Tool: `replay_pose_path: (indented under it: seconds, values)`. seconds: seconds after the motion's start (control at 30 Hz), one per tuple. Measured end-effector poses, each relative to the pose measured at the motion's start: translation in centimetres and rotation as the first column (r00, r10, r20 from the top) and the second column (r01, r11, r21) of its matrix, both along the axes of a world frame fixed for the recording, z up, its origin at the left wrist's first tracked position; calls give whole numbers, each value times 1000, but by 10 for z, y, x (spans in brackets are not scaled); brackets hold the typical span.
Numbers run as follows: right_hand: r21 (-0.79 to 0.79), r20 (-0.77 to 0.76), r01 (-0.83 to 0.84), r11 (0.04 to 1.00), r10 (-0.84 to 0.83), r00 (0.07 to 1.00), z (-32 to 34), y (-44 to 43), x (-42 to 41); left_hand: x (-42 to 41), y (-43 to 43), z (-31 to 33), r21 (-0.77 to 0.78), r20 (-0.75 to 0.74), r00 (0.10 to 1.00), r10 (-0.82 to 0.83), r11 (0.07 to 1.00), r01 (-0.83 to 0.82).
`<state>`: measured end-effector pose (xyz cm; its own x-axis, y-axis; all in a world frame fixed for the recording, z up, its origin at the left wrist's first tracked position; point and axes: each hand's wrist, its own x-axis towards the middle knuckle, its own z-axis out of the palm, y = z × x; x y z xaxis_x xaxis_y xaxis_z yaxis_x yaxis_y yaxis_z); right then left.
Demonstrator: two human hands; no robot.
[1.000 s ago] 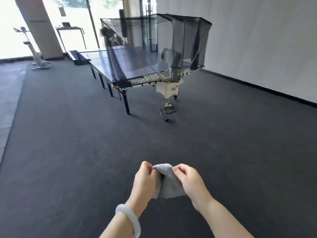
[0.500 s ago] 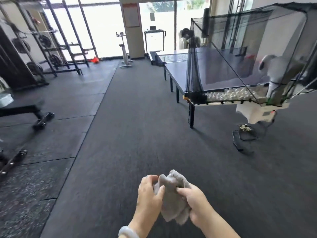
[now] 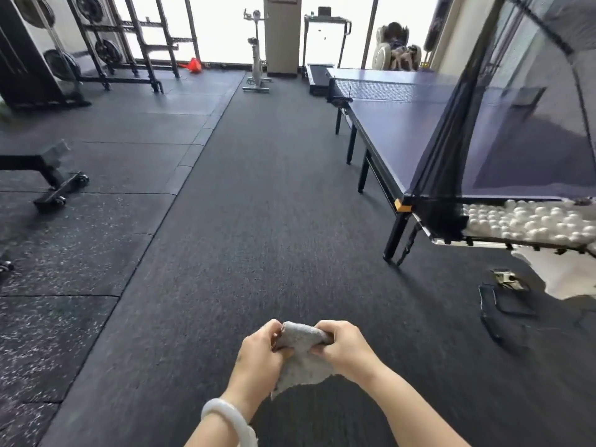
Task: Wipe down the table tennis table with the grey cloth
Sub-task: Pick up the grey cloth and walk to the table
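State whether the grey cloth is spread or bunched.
Bunched: the grey cloth is crumpled between left hand and right hand, lower edge hanging.

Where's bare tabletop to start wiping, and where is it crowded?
Bare: on the table tennis table, the blue strip between the centre net and the black catch netting, along the left edge. Beyond the net looks bare. Crowded: the near end, where netting drapes over it and white balls fill the tray.

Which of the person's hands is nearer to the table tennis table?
Right. The table tennis table stands ahead and to the right. The right hand, gripping the grey cloth, is on that side, while the left hand grips the cloth's other end, farther away.
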<state>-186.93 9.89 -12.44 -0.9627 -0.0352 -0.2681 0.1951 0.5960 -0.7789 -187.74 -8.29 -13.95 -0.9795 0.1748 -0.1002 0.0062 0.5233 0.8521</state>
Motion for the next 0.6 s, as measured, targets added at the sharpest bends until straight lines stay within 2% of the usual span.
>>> replay_pose_path:
  seconds: [0.13,0.27,0.43,0.6]
  values:
    - [-114,15,124,986,-123,992,17,2,-111,-137,2,13,-11,-9,998,-56,998,56]
    - [-134,0,240,962,-242,970,29,23,-206,-253,36,29,-17,-14,995,-98,995,98]
    - [-158,32,406,900,-406,913,20,86,-324,-387,109,25,-43,-19,983,-184,982,183]
    - [-344,55,454,822,-465,884,10,173,-453,-526,189,18,-97,43,984,-173,980,176]
